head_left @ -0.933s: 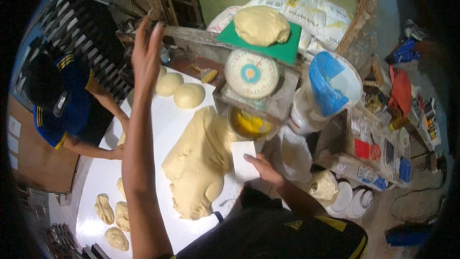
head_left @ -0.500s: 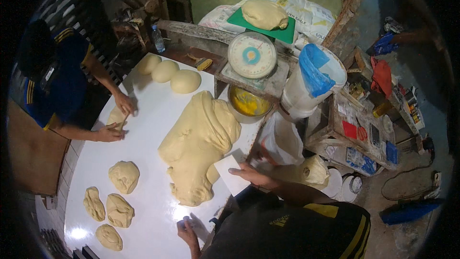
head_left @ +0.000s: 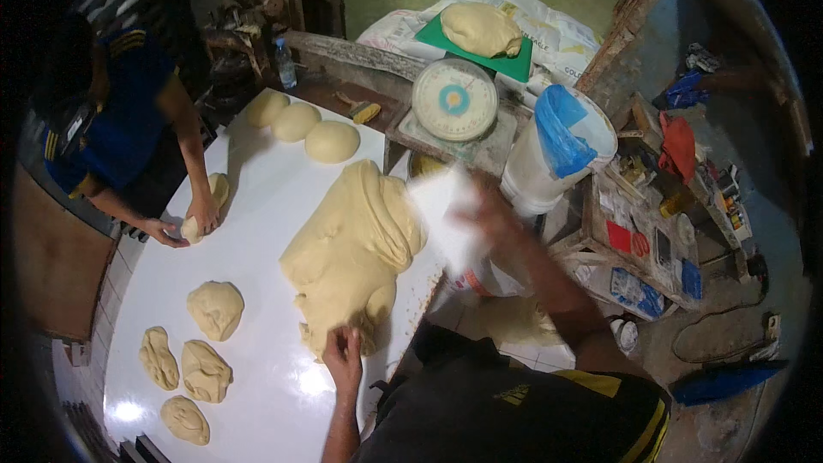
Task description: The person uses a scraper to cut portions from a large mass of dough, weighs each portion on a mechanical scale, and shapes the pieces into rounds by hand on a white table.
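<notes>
My left hand (head_left: 345,350) grips the lower edge of a large, folded mass of pale dough (head_left: 343,240) on the white tabletop (head_left: 266,386). My right hand (head_left: 482,210), blurred by motion, holds a white flat scraper (head_left: 433,214) above the right side of that dough, partly hiding a metal bowl (head_left: 426,166). Several rough dough lumps (head_left: 214,309) lie at the lower left. Three smooth domed balls (head_left: 330,141) sit at the back. A dial scale (head_left: 454,99) carries another dough lump (head_left: 480,27) on a green board (head_left: 429,34).
A co-worker (head_left: 120,129) at the left handles a small dough piece (head_left: 193,230). A white bucket with a blue bag (head_left: 561,133) stands right of the scale. A cluttered wooden stand (head_left: 626,231) is farther right, white sacks (head_left: 566,43) behind, and a plastic bottle (head_left: 285,64) at the back.
My left hand has come down from high up, past the table's near edge, onto the dough. My right hand has lifted the scraper upward and rightward. The co-worker's hands have shifted over their dough.
</notes>
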A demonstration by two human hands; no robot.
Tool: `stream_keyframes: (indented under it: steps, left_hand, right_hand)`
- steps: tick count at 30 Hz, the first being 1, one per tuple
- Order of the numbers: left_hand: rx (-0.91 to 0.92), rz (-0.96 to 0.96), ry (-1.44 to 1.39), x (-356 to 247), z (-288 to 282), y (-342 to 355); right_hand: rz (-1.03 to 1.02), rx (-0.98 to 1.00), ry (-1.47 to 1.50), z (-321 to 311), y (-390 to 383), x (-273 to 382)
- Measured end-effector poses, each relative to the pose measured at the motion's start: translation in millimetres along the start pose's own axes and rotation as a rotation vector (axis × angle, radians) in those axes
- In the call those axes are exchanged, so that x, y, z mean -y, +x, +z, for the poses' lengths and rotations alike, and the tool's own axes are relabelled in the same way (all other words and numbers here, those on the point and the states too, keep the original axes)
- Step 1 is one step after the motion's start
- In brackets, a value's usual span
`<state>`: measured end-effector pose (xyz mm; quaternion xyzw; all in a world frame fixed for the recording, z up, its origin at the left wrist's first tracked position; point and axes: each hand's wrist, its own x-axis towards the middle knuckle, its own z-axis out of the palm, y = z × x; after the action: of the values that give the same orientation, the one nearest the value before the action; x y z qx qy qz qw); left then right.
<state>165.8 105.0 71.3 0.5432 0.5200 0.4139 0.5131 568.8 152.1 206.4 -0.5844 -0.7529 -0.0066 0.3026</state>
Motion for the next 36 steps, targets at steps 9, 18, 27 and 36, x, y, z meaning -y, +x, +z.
stream_keyframes:
  steps: [9,18,27,36]
  left_hand:
    - [0.517,0.48,-0.574,-296,157,216]
    - [0.647,-0.045,-1.129,-339,287,324]
    - [0.24,0.54,-0.496,-218,234,302]
    - [-0.13,0.104,-1.248,-65,-75,79]
  right_hand:
    - [0.909,-0.334,0.023,-239,216,-259]
    - [0.416,0.003,0.763,-180,281,-223]
    - [-0.081,-0.326,0.711,-236,315,-51]
    - [0.425,0.463,1.031,9,100,9]
